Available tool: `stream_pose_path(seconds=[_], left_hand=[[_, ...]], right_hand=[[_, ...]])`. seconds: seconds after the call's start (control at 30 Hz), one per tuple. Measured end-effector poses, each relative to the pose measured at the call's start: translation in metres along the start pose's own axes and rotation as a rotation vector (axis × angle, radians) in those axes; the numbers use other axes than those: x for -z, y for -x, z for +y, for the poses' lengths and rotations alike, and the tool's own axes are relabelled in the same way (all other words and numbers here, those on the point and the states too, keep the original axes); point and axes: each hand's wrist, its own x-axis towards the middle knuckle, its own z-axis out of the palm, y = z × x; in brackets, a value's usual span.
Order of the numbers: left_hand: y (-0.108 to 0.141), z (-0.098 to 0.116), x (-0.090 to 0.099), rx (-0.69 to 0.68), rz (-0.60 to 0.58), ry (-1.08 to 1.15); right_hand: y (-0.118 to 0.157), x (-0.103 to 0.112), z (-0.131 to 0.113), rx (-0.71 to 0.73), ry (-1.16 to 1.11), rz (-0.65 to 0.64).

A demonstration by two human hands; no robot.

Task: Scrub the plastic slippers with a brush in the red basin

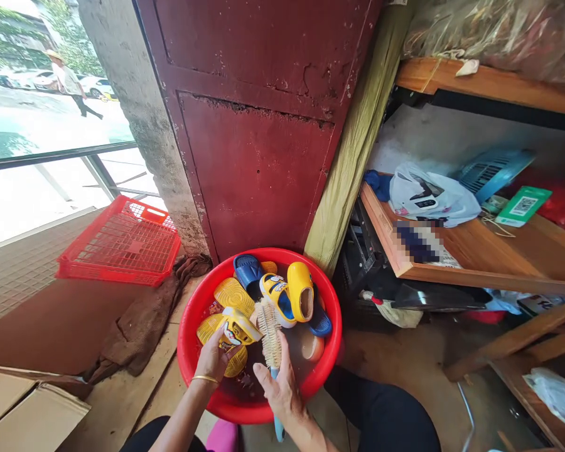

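Observation:
My left hand (211, 360) grips a yellow slipper (238, 328) with a cartoon face over the left part of a red basin (184, 342). In my right hand (285, 390) is a scrub brush (269, 336) with pale bristles and a light blue handle. Its bristles are close beside the slipper; whether they touch, I cannot tell. Dark water fills the basin. Heaped at its far side are a yellow clog (301, 290), a yellow and blue slipper (277, 294) and a dark blue slipper (247, 274). More yellow footwear lies left, partly hidden.
A red plastic crate (122, 245) stands left, near a brown cloth (141, 329) and a cardboard box (32, 408). Behind the basin rises a dark red door (258, 169). Wooden shelving (461, 251) with bags is on the right. A person (68, 81) walks outside.

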Motion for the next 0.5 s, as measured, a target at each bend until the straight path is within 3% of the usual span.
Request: stream_pose_path(seconds=[0.13,0.27,0.33,0.5], left_hand=[[0.009,-0.005,-0.006,0.071,-0.117,-0.092],[0.019,-0.002,0.0,0.112,-0.276,-0.261],[0.016,0.003,0.007,0.1,-0.291,-0.372],[-0.004,0.015,0.015,-0.229,0.137,-0.452]], right_hand=[[-0.014,0.003,0.0,-0.111,-0.125,0.092],[-0.05,0.023,-0.012,-0.18,-0.192,0.053],[-0.066,0.035,-0.02,-0.2,-0.227,0.027],[-0.094,0.061,-0.034,-0.227,-0.311,-0.148]])
